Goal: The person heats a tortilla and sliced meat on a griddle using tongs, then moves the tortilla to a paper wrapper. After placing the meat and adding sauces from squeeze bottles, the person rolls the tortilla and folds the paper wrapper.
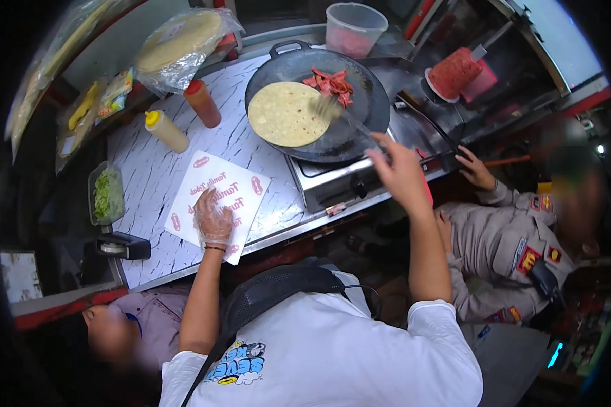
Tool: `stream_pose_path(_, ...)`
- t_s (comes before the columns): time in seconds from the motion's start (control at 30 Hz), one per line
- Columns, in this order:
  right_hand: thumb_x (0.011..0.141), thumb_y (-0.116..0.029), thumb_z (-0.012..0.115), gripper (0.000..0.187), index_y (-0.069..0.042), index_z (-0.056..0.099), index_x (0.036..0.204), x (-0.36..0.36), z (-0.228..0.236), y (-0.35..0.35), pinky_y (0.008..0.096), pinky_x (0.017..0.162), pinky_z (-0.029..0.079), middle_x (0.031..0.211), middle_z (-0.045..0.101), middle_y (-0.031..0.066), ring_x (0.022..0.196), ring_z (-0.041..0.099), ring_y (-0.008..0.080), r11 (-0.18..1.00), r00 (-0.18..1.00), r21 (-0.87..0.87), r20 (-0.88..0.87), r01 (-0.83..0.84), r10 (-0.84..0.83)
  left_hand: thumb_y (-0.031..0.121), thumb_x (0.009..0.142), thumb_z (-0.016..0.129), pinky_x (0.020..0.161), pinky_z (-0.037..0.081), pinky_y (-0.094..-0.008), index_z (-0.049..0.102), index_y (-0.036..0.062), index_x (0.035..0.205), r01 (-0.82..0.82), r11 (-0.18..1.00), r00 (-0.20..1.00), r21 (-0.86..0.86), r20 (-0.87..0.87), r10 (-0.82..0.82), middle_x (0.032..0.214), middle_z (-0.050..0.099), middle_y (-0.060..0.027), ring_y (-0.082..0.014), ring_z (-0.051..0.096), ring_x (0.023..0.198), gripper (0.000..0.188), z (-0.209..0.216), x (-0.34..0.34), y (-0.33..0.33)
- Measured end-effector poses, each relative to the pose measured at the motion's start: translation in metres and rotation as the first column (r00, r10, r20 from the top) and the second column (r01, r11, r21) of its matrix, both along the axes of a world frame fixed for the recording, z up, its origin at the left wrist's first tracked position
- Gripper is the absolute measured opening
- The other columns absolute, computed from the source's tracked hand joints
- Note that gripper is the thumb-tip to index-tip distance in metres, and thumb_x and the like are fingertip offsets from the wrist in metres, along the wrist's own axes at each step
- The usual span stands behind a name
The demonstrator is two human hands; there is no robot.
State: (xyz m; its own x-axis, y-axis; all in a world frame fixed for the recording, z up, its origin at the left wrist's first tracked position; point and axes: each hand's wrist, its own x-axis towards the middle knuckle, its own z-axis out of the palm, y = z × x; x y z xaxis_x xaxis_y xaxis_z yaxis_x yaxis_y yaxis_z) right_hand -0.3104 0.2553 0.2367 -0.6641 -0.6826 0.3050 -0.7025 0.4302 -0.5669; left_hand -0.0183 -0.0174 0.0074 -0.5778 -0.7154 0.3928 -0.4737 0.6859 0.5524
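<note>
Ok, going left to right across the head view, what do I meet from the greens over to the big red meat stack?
Shredded greens, yellow-capped bottle, red-capped bottle, round flatbread, red meat pieces, right hand, red meat stack.

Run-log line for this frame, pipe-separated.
left hand: gloved, on white paper | right hand: holding spatula, blade blurred at right edge of flatbread | pan: flatbread, red strips beside it
</note>
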Motion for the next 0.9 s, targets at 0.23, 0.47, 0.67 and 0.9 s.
stream_pose_path(0.23, 0.088, -0.024, 0.067, 0.029, -0.003, 0.067, 0.109, -0.076, -0.019, -0.025, 0.0418, 0.070, 0.052, 0.091, 0.069, 0.0193, 0.080, 0.067, 0.0368, 0.987, 0.995, -0.149, -0.075, 0.058, -0.070, 0.015, 0.070, 0.065, 0.107, 0.037, -0.0476, 0.054, 0.0044, 0.129, -0.043, 0.997, 0.997, -0.061, 0.063, 0.047, 0.132, 0.052, -0.0180, -0.0386, 0.047, 0.122, 0.061, 0.000, 0.000, 0.002)
stream_pose_path(0.47, 0.089, -0.024, 0.065, 0.026, -0.007, 0.067, 0.109, -0.112, -0.021, -0.020, 0.0442, 0.070, 0.052, 0.093, 0.069, 0.0143, 0.081, 0.067, 0.0361, 0.998, 0.974, -0.019, -0.216, -0.068, 0.062, 0.015, 0.069, 0.065, 0.107, 0.037, -0.0482, 0.054, 0.0045, 0.129, -0.060, 0.990, 0.991, -0.124, 0.113, 0.075, 0.131, 0.053, -0.0184, -0.0382, 0.048, 0.122, 0.062, 0.003, -0.004, 0.007)
stream_pose_path(0.67, 0.089, -0.026, 0.067, 0.031, -0.006, 0.068, 0.113, -0.122, -0.012, -0.029, 0.0415, 0.073, 0.053, 0.100, 0.070, 0.0162, 0.082, 0.068, 0.0345, 1.000, 0.964, -0.019, -0.266, -0.025, 0.019, 0.017, 0.070, 0.066, 0.108, 0.036, -0.0481, 0.054, 0.0048, 0.128, -0.054, 0.987, 0.983, -0.151, 0.164, 0.079, 0.132, 0.053, -0.0179, -0.0377, 0.047, 0.123, 0.060, 0.005, -0.006, 0.008)
stream_pose_path(0.9, 0.089, -0.026, 0.065, 0.029, -0.008, 0.065, 0.111, -0.106, -0.030, -0.067, 0.0455, 0.070, 0.053, 0.093, 0.068, 0.0150, 0.081, 0.067, 0.0367, 0.996, 0.951, 0.042, -0.297, -0.081, 0.089, 0.017, 0.071, 0.066, 0.108, 0.035, -0.0482, 0.055, 0.0051, 0.128, -0.046, 0.986, 0.974, -0.162, 0.212, 0.081, 0.132, 0.053, -0.0179, -0.0376, 0.047, 0.124, 0.059, 0.010, -0.005, 0.004)
